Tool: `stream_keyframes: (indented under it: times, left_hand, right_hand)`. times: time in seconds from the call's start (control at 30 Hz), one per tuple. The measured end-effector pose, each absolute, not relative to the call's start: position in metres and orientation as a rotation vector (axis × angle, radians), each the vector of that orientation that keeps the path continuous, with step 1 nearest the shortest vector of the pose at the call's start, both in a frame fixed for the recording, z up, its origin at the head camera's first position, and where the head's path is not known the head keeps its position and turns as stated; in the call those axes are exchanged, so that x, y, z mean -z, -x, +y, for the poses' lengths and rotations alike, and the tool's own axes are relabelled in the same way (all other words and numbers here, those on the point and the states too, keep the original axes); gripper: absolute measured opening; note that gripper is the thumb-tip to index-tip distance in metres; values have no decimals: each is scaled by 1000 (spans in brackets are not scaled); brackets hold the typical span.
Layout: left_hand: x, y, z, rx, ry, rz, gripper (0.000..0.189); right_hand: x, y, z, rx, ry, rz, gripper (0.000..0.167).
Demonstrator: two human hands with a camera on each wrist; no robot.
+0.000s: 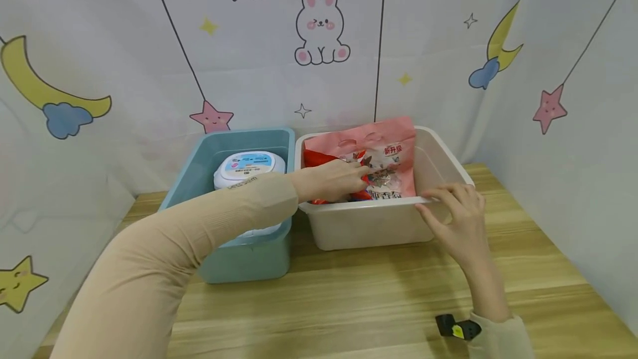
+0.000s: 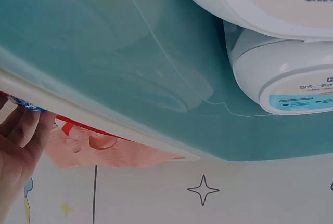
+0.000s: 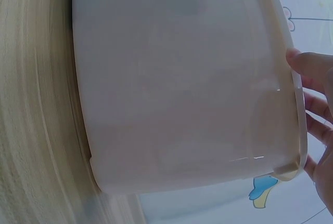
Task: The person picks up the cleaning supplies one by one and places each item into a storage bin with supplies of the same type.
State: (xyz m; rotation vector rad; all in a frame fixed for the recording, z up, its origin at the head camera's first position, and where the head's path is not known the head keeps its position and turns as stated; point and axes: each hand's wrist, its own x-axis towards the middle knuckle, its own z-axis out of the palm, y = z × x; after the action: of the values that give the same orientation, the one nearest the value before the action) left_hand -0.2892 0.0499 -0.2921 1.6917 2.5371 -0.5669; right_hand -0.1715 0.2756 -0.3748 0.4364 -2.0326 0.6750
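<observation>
My left hand [image 1: 339, 179] reaches over the near side of the white plastic bin [image 1: 369, 226] and grips a red packet [image 1: 319, 158] inside it. Part of that packet is hidden under the hand; a blue and red bit of it shows by the fingers in the left wrist view. Behind it a pink snack bag [image 1: 401, 162] leans upright against the back wall. At the bin's near right rim, my right hand [image 1: 461, 218] holds the edge, thumb outside and fingers over the top, also seen in the right wrist view.
Left of the white bin stands a blue-green bin [image 1: 249, 265] holding white lidded tubs [image 2: 291, 78], stacked. Both bins rest on a wood-grain table [image 1: 339, 303] against a patterned cloth [image 1: 423, 32]. A black strap piece [image 1: 457, 328] sits by the right wrist.
</observation>
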Motion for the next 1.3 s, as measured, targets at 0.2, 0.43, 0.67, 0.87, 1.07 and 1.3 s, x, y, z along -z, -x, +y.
stream_keyframes:
  times: [0.2, 0.43, 0.67, 0.87, 1.07, 1.3]
  left_hand:
    - [292, 290, 49, 564, -1701, 2507, 31]
    - [296, 293, 49, 596, -1713, 2438, 42]
    - [296, 294, 47, 570, -1771, 2444, 42]
    - [290, 292, 41, 539, -1754, 2462, 43]
    - [285, 290, 36, 531, -1737, 2499, 42]
    - [279, 288, 30, 529, -1700, 2527, 39]
  right_hand:
    - [374, 171, 275, -679, -442, -2029, 28]
    - [375, 170, 275, -671, -427, -2044, 28]
    - [374, 170, 275, -669, -425, -2043, 28]
    - [374, 170, 274, -676, -432, -2037, 28]
    - [373, 169, 273, -679, -435, -2039, 28]
    - [374, 170, 273, -673, -434, -2035, 29]
